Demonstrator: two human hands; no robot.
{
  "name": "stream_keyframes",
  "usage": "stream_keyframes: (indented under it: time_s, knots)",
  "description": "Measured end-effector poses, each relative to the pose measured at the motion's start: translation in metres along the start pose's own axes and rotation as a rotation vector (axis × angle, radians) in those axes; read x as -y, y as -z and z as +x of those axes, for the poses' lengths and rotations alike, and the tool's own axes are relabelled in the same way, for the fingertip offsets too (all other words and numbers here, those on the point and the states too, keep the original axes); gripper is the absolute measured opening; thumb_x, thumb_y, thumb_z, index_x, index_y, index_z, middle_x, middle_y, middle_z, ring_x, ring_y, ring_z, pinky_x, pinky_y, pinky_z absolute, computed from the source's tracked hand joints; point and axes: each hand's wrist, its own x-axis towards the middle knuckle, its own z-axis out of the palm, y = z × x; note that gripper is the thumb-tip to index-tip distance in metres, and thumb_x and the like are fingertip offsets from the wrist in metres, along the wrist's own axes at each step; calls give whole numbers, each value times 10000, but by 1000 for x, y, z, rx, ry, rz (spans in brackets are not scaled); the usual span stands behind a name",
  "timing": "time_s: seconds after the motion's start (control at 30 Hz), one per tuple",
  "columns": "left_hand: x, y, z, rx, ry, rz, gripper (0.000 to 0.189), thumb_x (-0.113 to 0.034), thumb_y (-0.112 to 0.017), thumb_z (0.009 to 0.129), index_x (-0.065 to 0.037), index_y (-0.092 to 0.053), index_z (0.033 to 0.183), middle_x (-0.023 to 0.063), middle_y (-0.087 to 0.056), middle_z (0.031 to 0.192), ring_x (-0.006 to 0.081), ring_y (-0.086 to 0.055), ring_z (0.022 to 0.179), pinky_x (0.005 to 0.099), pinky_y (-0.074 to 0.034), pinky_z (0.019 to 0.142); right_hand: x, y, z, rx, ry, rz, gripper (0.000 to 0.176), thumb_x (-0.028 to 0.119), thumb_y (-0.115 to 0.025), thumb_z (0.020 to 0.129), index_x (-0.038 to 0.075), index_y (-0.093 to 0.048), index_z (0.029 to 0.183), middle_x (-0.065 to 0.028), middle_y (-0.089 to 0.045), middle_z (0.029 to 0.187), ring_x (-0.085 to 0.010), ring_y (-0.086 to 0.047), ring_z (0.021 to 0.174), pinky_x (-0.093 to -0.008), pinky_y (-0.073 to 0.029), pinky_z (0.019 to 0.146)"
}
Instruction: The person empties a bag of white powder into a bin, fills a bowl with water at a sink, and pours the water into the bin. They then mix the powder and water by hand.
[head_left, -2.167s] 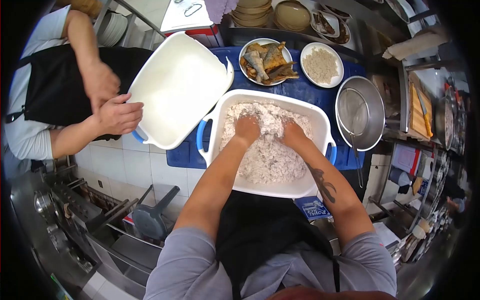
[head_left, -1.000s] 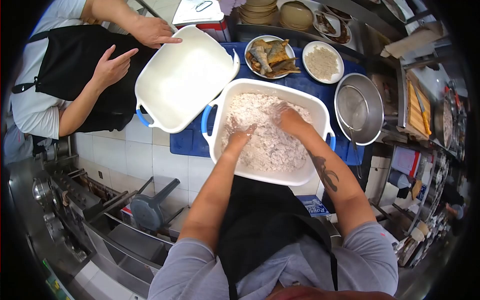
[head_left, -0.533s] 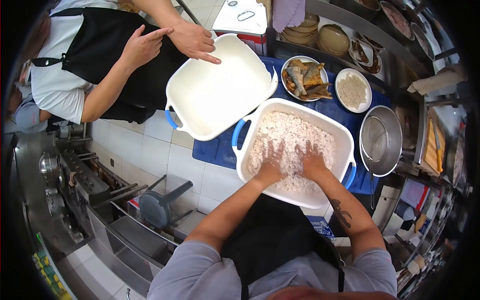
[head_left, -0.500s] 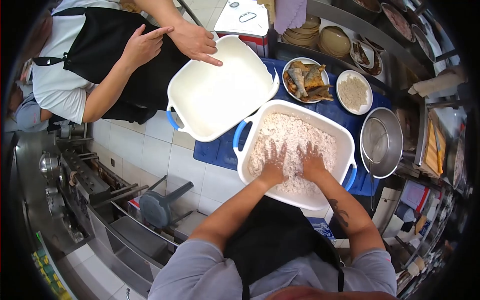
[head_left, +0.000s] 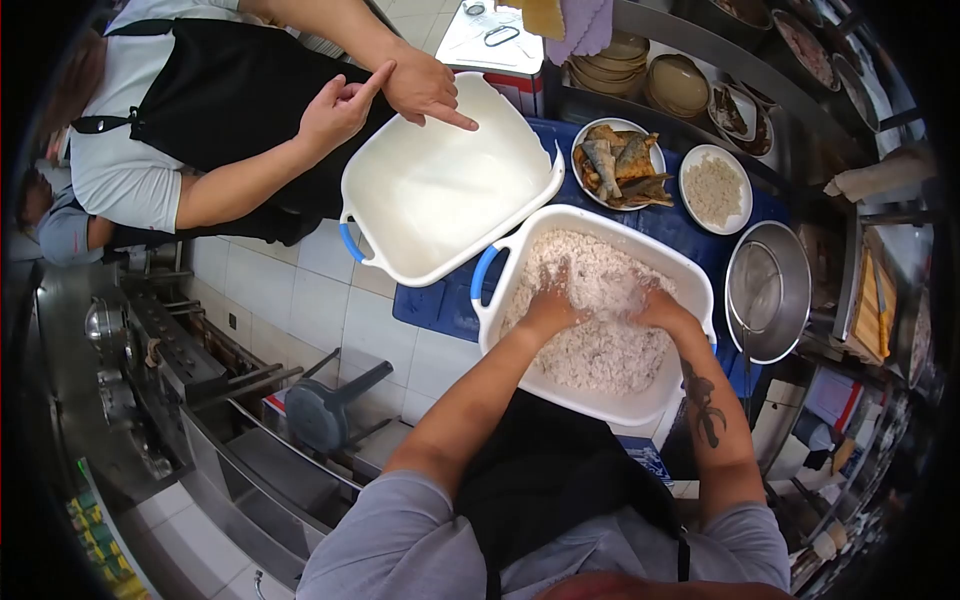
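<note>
A white tub with blue handles holds a pale pinkish, crumbly mixture. Both my hands are in it. My left hand, at the left of the tub, has its fingers partly sunk in the mixture and coated with it. My right hand faces it from the right, its fingers smeared by motion and partly covered. Some mixture lies heaped between the two hands. Whether the fingers are spread or closed round any of it is not clear.
A second white tub stands at the upper left, near a co-worker's pointing hands. Behind my tub are a plate of fish and a plate of pale crumbs. A metal bowl with a strainer sits to the right.
My hands have moved up within the tub and dug into the mixture, and my right hand has shifted right. The co-worker's hands have moved right over the other tub.
</note>
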Motion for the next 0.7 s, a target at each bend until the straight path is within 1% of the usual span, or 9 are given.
stream_keyframes:
  time_s: [0.1, 0.17, 0.23, 0.27, 0.33, 0.43, 0.53, 0.6, 0.7]
  knots:
    - [-12, -1, 33, 1, 124, -187, 1120, -665, -583, 717, -32, -28, 1456, 227, -27, 1504, 429, -55, 1379, 435, -153, 1122, -29, -11, 30, -154, -158, 137, 710, 338, -643, 796, 45, -363, 1379, -222, -439, 1347, -374, -425, 1235, -380, -334, 1033]
    - [-5, -12, 64, 6, 192, -254, 1121, -726, -515, 729, -31, -19, 1455, 208, 32, 1513, 424, -29, 1383, 426, -124, 1130, -61, -46, 62, -100, -326, 835, 635, 361, -560, 874, 31, -361, 1379, -167, -456, 1344, -298, -465, 1198, -343, -356, 1004]
    - [16, -33, 99, 137, 86, -195, 1101, -802, -364, 743, -18, -51, 1451, 209, 13, 1513, 409, -40, 1385, 407, -109, 1135, -78, -75, 103, -202, -331, 789, 633, 376, -534, 891, 14, -353, 1378, -151, -469, 1321, -261, -477, 1169, -326, -366, 987]
    - [-3, -15, 89, 33, 277, -425, 1088, -814, -279, 758, 41, -165, 1422, 240, -71, 1498, 393, -67, 1386, 380, -113, 1137, -82, -90, 113, -308, -344, 735, 633, 392, -507, 909, -3, -345, 1378, -134, -481, 1298, -225, -489, 1139, -309, -377, 969]
    - [3, -14, 109, 158, 325, -436, 1040, -794, -264, 778, 133, -520, 1172, 328, -448, 1273, 383, -369, 1274, 344, -245, 1086, -59, -72, 100, -168, -264, 1258, 676, 376, -576, 871, -48, -348, 1345, -129, -503, 1239, -181, -512, 1079, -277, -406, 918]
    - [3, -20, 116, 4, 308, -273, 815, -680, -403, 816, 53, -602, 1110, 307, -589, 1062, 405, -525, 1089, 386, -344, 1013, -60, -75, 101, -179, -359, 880, 628, 388, -611, 831, -25, -453, 1277, -150, -580, 1147, -237, -563, 1027, -312, -438, 896]
    - [57, -41, 131, 149, -37, -125, 698, -572, -477, 841, -7, -511, 1249, 285, -581, 1107, 389, -500, 1132, 420, -327, 1023, -23, -55, 81, -109, -314, 420, 609, 378, -622, 812, 20, -464, 1280, -170, -568, 1195, -291, -553, 1068, -339, -439, 914]
    - [70, -55, 114, -21, -186, 16, 690, -467, -539, 841, -72, -357, 1378, 257, -472, 1289, 367, -398, 1248, 439, -295, 1049, 23, -28, 44, -56, -285, 121, 600, 365, -634, 796, 47, -475, 1280, -186, -558, 1218, -329, -549, 1087, -359, -440, 921]
    - [35, -37, 47, -95, -36, -222, 785, -468, -577, 803, -88, -274, 1419, 209, -302, 1437, 364, -257, 1337, 417, -264, 1078, 56, -14, -9, -7, -71, -196, 733, 419, -641, 765, 64, -396, 1359, -268, -429, 1327, -389, -393, 1259, -450, -372, 1008]
